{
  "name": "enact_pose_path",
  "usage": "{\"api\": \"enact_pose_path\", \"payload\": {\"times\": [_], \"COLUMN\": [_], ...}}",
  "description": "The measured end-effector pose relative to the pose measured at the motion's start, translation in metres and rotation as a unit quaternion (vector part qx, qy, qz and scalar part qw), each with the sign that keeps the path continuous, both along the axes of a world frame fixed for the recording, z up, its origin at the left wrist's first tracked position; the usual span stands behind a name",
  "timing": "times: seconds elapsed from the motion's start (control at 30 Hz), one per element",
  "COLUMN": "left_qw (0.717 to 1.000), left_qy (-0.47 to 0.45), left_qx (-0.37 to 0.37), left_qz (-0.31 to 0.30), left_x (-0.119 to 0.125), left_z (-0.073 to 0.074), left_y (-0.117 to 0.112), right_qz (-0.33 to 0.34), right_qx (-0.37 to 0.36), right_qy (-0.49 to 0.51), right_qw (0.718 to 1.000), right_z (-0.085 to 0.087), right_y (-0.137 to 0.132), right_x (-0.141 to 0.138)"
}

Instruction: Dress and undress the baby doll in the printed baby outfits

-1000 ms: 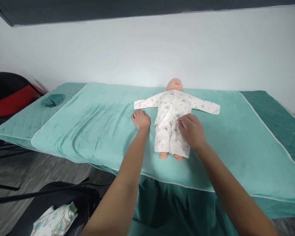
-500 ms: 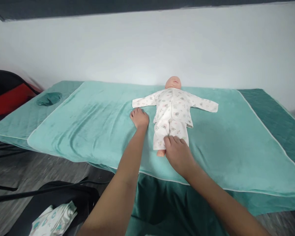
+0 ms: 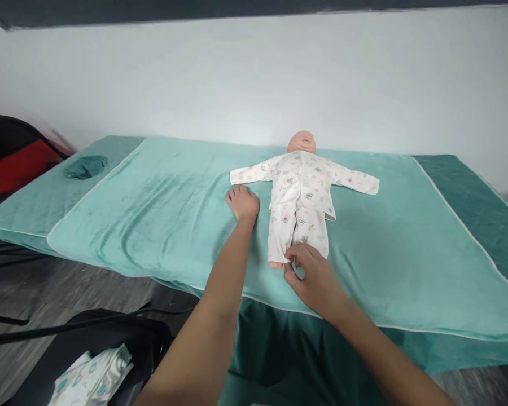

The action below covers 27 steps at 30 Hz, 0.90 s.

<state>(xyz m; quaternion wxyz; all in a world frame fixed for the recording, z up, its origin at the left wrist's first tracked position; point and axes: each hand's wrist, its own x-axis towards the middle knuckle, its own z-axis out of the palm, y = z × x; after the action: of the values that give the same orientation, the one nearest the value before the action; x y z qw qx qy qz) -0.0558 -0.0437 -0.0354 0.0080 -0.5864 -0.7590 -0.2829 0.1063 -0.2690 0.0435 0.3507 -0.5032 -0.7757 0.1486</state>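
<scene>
On its back on the green sheet lies a baby doll (image 3: 301, 141), its arms spread wide. It wears a white printed jacket (image 3: 302, 180) and matching trousers (image 3: 281, 228); one foot (image 3: 275, 264) peeks out below the left-hand leg. My right hand (image 3: 315, 276) pinches the inner hem of that trouser leg between thumb and fingers. My left hand (image 3: 242, 202) rests flat on the sheet just under the sleeve at left, fingers lying loosely with nothing in them.
The green sheet (image 3: 186, 225) covers a padded bed with a face hole (image 3: 84, 167) at left. A white wall (image 3: 195, 79) runs behind. A black and red chair (image 3: 17, 163) stands at far left. Folded printed cloth (image 3: 93, 375) sits on a black seat (image 3: 122, 344) below.
My right hand has shifted slightly down to the trouser hem, with thumb and fingers now pinching. The trouser leg reaches lower over the foot. My left hand has stayed on the sheet.
</scene>
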Motion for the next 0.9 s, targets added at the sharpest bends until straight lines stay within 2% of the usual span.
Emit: {"api": "enact_pose_path", "payload": {"times": [0.1,0.3,0.4,0.47,0.73,0.9], "left_qw": [1.000,1.000,1.000,1.000,1.000,1.000], "left_qy": [-0.001,-0.013,-0.012,-0.011,0.000,-0.012], "left_qx": [0.004,-0.003,-0.004,-0.002,0.006,-0.002], "left_qz": [0.003,0.001,0.001,0.001,0.001,0.000], "left_x": [0.000,0.001,0.001,0.001,0.000,0.000], "left_z": [0.000,0.003,0.003,0.001,0.000,0.001], "left_y": [0.000,-0.001,0.000,0.000,0.000,0.001], "right_qz": [-0.010,-0.054,-0.078,-0.068,-0.011,-0.014], "right_qx": [0.005,0.022,0.057,0.077,0.076,0.098], "right_qy": [-0.014,-0.142,-0.176,-0.182,-0.113,-0.054], "right_qw": [1.000,0.988,0.980,0.978,0.991,0.994], "right_z": [-0.003,-0.024,-0.025,-0.022,-0.017,-0.021], "right_y": [-0.002,-0.007,-0.012,-0.012,-0.004,-0.013], "right_x": [0.001,0.006,0.006,0.005,-0.007,-0.002]}}
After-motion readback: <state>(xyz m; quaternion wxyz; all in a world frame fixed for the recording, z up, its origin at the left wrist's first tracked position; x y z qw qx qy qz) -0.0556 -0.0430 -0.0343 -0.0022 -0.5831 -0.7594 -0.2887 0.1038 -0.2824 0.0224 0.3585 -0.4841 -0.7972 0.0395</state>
